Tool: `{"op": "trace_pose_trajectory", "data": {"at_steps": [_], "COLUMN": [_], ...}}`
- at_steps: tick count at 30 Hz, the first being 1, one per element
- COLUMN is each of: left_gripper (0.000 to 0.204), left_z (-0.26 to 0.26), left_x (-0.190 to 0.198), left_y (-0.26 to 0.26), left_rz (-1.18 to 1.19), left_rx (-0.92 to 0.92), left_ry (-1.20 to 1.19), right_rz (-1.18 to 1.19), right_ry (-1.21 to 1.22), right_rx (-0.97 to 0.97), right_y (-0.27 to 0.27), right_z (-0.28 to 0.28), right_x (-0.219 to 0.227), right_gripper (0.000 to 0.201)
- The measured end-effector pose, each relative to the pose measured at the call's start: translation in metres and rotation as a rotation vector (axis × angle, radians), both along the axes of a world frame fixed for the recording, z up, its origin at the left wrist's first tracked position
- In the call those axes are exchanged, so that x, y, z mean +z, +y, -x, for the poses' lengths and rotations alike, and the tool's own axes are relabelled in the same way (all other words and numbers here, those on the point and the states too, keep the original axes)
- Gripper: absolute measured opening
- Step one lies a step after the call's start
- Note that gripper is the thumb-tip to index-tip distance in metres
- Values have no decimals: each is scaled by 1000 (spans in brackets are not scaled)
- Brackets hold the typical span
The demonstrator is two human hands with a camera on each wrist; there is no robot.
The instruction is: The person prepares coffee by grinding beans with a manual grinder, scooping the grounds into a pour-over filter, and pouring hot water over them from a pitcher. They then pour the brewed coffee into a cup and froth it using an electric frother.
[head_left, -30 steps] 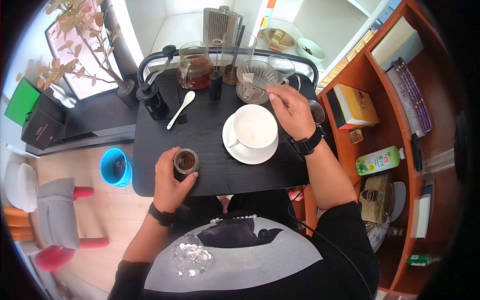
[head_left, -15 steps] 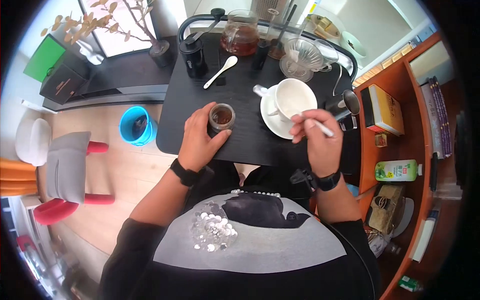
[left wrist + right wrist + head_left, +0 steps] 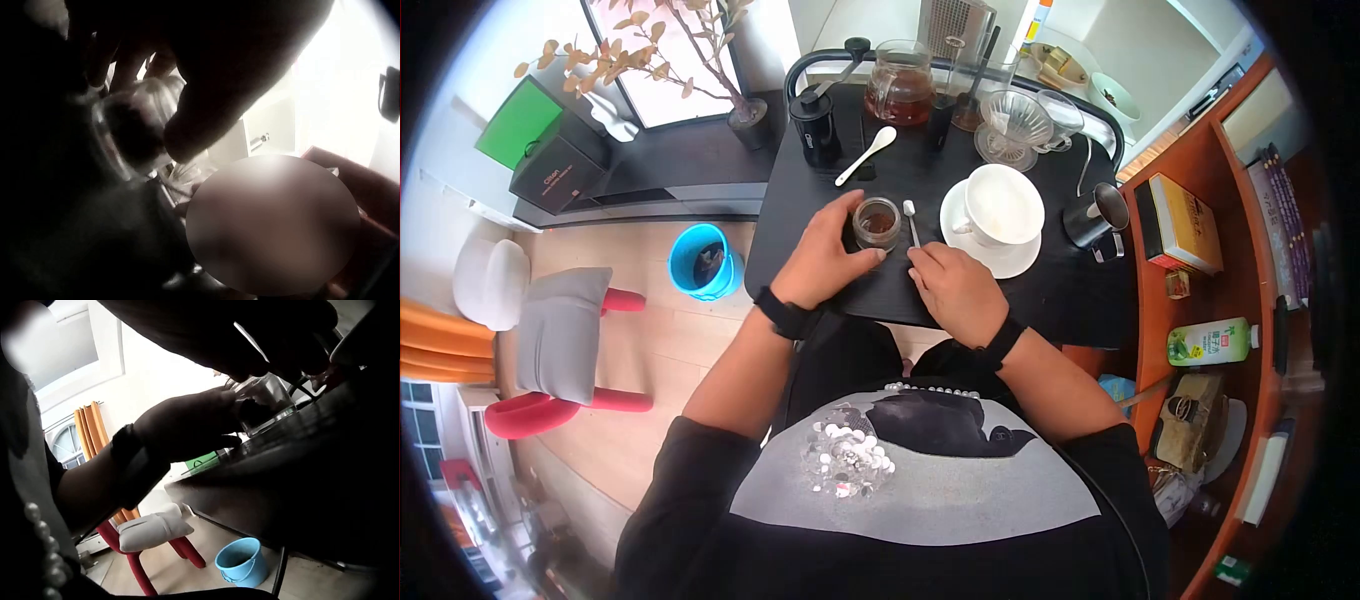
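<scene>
My left hand [image 3: 825, 250] holds a small glass jar [image 3: 877, 222] of dark brown grounds on the black table, thumb and fingers around its side. In the left wrist view the jar [image 3: 106, 128] shows dimly beneath the thumb. Just right of it, my right hand [image 3: 962, 290] pinches a slim, light-coloured stick-like utensil [image 3: 913, 228], probably a small spoon, its pale end pointing away from me. Farther right, a white cup [image 3: 1005, 205] stands on a white saucer [image 3: 1000, 262]. A second white spoon [image 3: 867, 157] lies behind the jar.
A black hand grinder [image 3: 815, 128], a glass pot [image 3: 899, 95] of reddish-brown liquid and a ribbed glass dripper [image 3: 1012, 120] line the table's back. A metal pitcher [image 3: 1090, 217] stands at the right. Beside the table are a blue bucket [image 3: 705, 265] and wooden shelves.
My right hand has come from the dripper area, past the cup, to beside the jar, with the slim utensil in its fingers. My left hand has stayed on the jar while the head view shifted.
</scene>
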State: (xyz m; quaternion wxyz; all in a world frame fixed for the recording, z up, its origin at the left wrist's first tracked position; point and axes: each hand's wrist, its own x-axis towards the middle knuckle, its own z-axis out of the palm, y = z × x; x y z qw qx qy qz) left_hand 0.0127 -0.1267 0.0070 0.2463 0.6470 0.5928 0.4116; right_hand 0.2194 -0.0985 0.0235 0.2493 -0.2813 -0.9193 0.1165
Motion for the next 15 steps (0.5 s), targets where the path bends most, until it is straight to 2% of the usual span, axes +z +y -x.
{"op": "trace_pose_trajectory", "data": {"at_steps": [1,3,4,6,8,9,12,15], "left_gripper": [68,72,73,75,78,84,83,80], "left_z": [6,22,27,44,55,61,68,77], "left_x": [2,8,14,13,22,18,9,-13], "left_y": [2,8,12,32,50,62,89,113], "left_rz": [-1,35,-27,-160,-164,-171,-97,-134], "left_rx": [-3,50,128,292,430,451,478,407], "left_ry": [5,-213,-235,-213,-143,-174,-118,-218], "right_rz": [35,65,99,110,113,120,129,143], "right_ry": [-89,-130,-175,-156,-135,-151,-165,-177], "right_rx": [-24,-29,-31,-36,-38,-39,-49,-59], "right_y": [0,2,2,2,2,2,1,0], "right_z": [1,3,4,3,4,4,4,2], "right_x": [0,0,0,-1,-1,-2,-3,-1], "right_gripper": [29,33,37,38,40,42,45,46]}}
